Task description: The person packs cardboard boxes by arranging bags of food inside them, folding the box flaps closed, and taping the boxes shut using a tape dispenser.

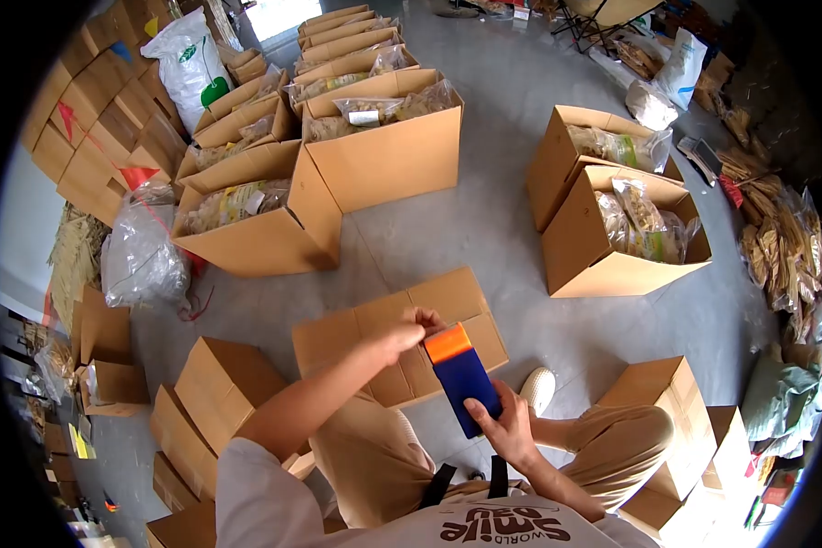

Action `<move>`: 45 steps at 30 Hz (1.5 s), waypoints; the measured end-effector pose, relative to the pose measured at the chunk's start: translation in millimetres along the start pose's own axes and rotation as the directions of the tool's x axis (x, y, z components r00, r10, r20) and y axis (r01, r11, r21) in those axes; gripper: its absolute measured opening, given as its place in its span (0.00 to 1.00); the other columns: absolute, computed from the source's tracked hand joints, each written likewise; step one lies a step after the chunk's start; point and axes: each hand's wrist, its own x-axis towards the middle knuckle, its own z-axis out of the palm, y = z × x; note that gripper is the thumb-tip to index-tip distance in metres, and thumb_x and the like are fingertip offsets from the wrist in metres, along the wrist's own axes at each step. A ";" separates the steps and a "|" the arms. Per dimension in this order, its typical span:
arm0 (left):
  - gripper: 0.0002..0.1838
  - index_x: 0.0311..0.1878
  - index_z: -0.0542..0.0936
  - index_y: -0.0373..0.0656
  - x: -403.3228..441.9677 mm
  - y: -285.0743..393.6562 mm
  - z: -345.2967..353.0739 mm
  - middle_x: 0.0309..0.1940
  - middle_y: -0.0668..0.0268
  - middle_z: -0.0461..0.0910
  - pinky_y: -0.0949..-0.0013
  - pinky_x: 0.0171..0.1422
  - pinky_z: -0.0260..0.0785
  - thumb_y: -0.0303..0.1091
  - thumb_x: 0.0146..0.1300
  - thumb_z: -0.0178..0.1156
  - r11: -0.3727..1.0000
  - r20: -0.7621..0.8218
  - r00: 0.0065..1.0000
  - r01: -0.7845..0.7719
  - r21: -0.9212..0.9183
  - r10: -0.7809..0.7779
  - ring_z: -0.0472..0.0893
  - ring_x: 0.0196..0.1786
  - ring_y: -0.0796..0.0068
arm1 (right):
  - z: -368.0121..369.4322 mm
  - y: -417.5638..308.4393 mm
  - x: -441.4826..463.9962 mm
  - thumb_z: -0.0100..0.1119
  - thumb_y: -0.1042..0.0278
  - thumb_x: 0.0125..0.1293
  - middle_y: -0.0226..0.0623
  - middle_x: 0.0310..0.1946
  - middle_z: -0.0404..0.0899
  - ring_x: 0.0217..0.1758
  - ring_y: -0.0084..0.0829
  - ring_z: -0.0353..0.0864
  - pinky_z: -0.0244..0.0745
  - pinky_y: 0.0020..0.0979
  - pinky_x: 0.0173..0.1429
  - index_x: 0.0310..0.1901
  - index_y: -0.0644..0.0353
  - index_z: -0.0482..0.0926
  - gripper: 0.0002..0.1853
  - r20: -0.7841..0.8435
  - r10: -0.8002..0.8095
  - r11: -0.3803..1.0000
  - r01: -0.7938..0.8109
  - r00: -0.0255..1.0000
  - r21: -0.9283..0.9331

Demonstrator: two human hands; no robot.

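A long, flat-sided dark blue object with an orange end [468, 388] is tilted in front of me; its exact kind is not clear. My right hand [510, 426] grips its lower blue part, thumb lying across the face. Up at the orange end, my left hand [413, 331] has its fingers curled together close to the corner. Whatever those fingers may pinch is hidden or too small to name. Beneath both hands, a closed cardboard box [338, 338] rests on the floor between my legs.
Open cartons packed with clear bags stand in rows at the upper left [397, 151], with a pair of filled cartons [603, 265] at the right. Other boxes [215, 388] flank my legs. Bundled plastic [142, 251] lies left; brown material [776, 228] lines the right edge.
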 end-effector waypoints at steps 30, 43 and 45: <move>0.19 0.35 0.82 0.43 210.3 -87.9 -95.6 0.34 0.61 0.82 0.61 0.45 0.69 0.51 0.55 0.62 0.768 0.026 0.990 0.090 0.634 -0.137 0.78 0.39 0.66 | 6.8 76.7 -41.3 0.63 0.54 0.58 0.47 0.24 0.79 0.27 0.39 0.81 0.75 0.33 0.35 0.42 0.69 0.73 0.23 0.157 0.379 0.917 -0.347 0.912 -0.195; 0.26 0.58 0.72 0.43 106.1 -45.7 -67.0 0.41 0.55 0.80 0.60 0.49 0.69 0.52 0.70 0.38 0.554 0.135 0.990 -0.130 0.822 0.032 0.77 0.45 0.53 | 33.3 117.6 -54.5 0.64 0.59 0.58 0.37 0.32 0.77 0.35 0.23 0.74 0.72 0.27 0.42 0.46 0.70 0.71 0.23 0.345 0.477 0.834 -0.541 0.808 0.112; 0.26 0.56 0.73 0.43 92.4 -31.0 -60.1 0.40 0.55 0.80 0.58 0.49 0.69 0.52 0.70 0.37 0.491 0.137 0.988 -0.157 0.857 0.077 0.78 0.44 0.53 | 40.0 122.3 -48.0 0.64 0.58 0.58 0.41 0.31 0.78 0.34 0.26 0.77 0.73 0.28 0.41 0.46 0.70 0.71 0.24 0.302 0.403 0.886 -0.450 0.864 0.106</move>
